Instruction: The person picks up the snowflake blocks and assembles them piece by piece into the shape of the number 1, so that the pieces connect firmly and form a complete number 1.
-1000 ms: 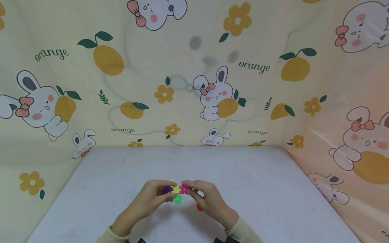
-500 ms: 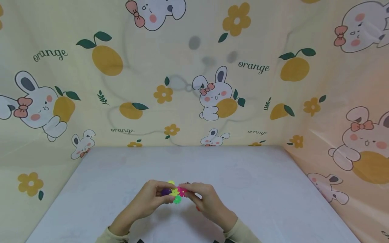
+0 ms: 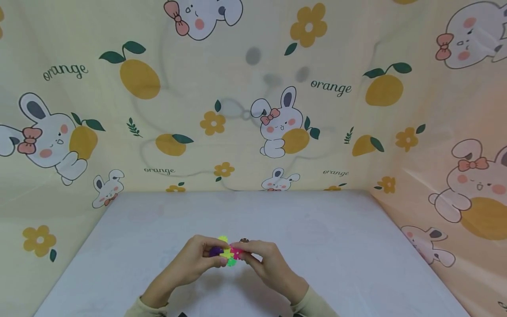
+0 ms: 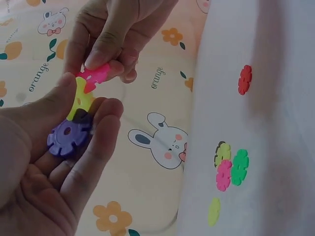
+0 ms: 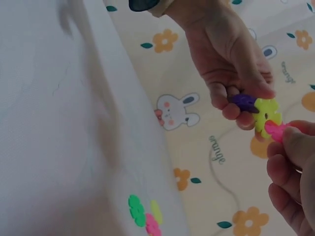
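Note:
My left hand [image 3: 198,257] pinches a yellow snowflake disc [image 4: 81,101] between thumb and fingers. Slotted to its lower edge, a purple snowflake disc [image 4: 69,138] lies against the fingers of the same hand. From the other side my right hand [image 3: 269,264] pinches a pink snowflake disc [image 4: 94,74], its edge meeting the yellow one at an angle. The right wrist view also has the purple disc [image 5: 244,102], yellow disc [image 5: 267,115] and pink disc [image 5: 277,131] in a row between both hands, above the table.
On the white table [image 3: 317,229] lie loose discs: a red disc [image 4: 244,79], a green disc [image 4: 239,167], a pink disc [image 4: 223,175], a yellow disc [image 4: 213,211] and another yellow disc [image 4: 224,150] over a dark one. Patterned cloth [image 3: 182,88] surrounds the table.
My right hand has shifted slightly left and down with the pink disc, against the yellow one. It now covers the red disc, while a brown disc behind it shows. The left hand stays nearly still.

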Tool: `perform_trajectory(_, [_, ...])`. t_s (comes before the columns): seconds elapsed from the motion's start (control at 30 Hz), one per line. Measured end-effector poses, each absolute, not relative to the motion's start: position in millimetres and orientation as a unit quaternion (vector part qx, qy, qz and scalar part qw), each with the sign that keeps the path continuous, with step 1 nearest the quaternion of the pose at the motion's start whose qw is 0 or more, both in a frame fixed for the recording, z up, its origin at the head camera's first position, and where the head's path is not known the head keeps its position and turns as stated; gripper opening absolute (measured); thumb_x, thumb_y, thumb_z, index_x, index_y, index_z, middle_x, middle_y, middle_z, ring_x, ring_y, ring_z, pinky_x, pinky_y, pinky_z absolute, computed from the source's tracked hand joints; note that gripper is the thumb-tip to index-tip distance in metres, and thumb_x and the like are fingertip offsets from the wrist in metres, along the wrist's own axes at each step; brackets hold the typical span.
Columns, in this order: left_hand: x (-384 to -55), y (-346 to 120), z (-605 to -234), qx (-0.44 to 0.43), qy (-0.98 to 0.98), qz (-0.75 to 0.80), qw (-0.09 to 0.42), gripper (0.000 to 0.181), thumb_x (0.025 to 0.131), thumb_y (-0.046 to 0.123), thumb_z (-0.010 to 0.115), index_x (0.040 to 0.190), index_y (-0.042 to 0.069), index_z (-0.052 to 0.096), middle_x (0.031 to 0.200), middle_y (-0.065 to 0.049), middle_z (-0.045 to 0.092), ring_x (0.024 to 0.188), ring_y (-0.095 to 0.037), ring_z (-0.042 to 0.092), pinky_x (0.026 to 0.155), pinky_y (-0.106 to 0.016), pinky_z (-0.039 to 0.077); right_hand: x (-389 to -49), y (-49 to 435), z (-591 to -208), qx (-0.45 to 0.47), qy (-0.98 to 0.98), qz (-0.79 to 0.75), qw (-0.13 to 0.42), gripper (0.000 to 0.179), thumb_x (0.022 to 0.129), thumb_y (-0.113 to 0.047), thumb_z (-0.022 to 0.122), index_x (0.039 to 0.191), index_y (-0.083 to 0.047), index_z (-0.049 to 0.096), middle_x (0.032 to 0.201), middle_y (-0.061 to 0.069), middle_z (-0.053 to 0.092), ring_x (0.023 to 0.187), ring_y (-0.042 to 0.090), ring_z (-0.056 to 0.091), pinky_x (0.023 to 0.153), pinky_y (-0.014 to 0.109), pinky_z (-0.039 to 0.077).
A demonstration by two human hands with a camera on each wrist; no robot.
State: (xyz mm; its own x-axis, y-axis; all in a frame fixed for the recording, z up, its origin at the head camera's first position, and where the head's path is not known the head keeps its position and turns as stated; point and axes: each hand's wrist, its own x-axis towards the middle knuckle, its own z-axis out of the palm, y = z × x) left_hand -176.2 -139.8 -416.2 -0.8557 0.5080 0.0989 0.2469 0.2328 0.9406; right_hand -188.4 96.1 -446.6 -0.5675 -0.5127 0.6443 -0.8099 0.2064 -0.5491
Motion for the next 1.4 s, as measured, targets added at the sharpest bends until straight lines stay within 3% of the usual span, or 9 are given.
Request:
perform_trajectory(0.23, [-177.9,-139.4,-417.1,0.233,0.785,0.562,0.118,0.036,0.092,0.018,0.074,0.118,-0.006,0.068,0.099,-0.020,0.074,0.079,-0.012,0.073,0.072,-0.031,0.061,-187.8,96.3,-447.0,0.419,-0.766,0.453,0.179,0.027,0.094,-0.004,0.068,0.120,-0.005,0.072,0.102,0.005,0.078,0.087,0.010,0.072,0.077,0.022,0.058])
perform_trajectory(0.43, [-175.6,-137.9,-417.8,0.222,0.797,0.545,0.139,0.034,0.095,0.021,0.071,0.121,0.000,0.067,0.102,-0.017,0.073,0.083,-0.014,0.072,0.076,-0.030,0.060,-186.7,97.1,-448.1,0.394,-0.779,0.460,0.162,0.025,0.096,-0.010,0.067,0.121,-0.008,0.071,0.095,0.002,0.077,0.078,0.005,0.065,0.065,0.020,0.054])
perform_trajectory(0.6, [-173.1,-136.2,-419.7,0.234,0.797,0.542,0.128,0.033,0.096,0.021,0.069,0.124,0.002,0.067,0.106,-0.017,0.071,0.086,-0.011,0.069,0.076,-0.022,0.058,-186.5,96.9,-449.7,0.383,-0.783,0.468,0.143,0.024,0.097,-0.014,0.065,0.121,-0.010,0.071,0.094,0.001,0.077,0.079,0.003,0.065,0.067,0.020,0.054])
perform_trajectory(1.03, [-175.1,-135.0,-421.7,0.244,0.811,0.524,0.093,0.033,0.100,0.020,0.065,0.126,0.000,0.068,0.097,-0.008,0.074,0.078,-0.007,0.067,0.071,-0.025,0.057,-186.0,100.3,-445.7,0.343,-0.801,0.480,0.104,0.026,0.098,-0.018,0.066,0.123,-0.014,0.070,0.090,0.000,0.074,0.082,0.004,0.064,0.070,0.020,0.054])
perform_trajectory(1.2, [-177.1,-137.0,-422.1,0.228,0.818,0.523,0.078,0.034,0.100,0.023,0.064,0.127,0.002,0.067,0.098,-0.008,0.074,0.079,-0.009,0.068,0.074,-0.032,0.060,-187.6,106.5,-439.5,0.310,-0.825,0.466,0.079,0.027,0.099,-0.023,0.066,0.126,-0.019,0.069,0.093,-0.001,0.074,0.086,0.005,0.063,0.079,0.024,0.054])
perform_trajectory(1.4, [-178.0,-139.0,-418.1,0.212,0.822,0.524,0.071,0.034,0.100,0.023,0.065,0.126,0.002,0.067,0.100,-0.008,0.073,0.082,-0.016,0.069,0.072,-0.026,0.058,-199.4,117.5,-437.0,0.281,-0.841,0.462,0.022,0.025,0.099,-0.025,0.067,0.124,-0.021,0.070,0.099,-0.001,0.074,0.089,0.007,0.063,0.078,0.025,0.053])
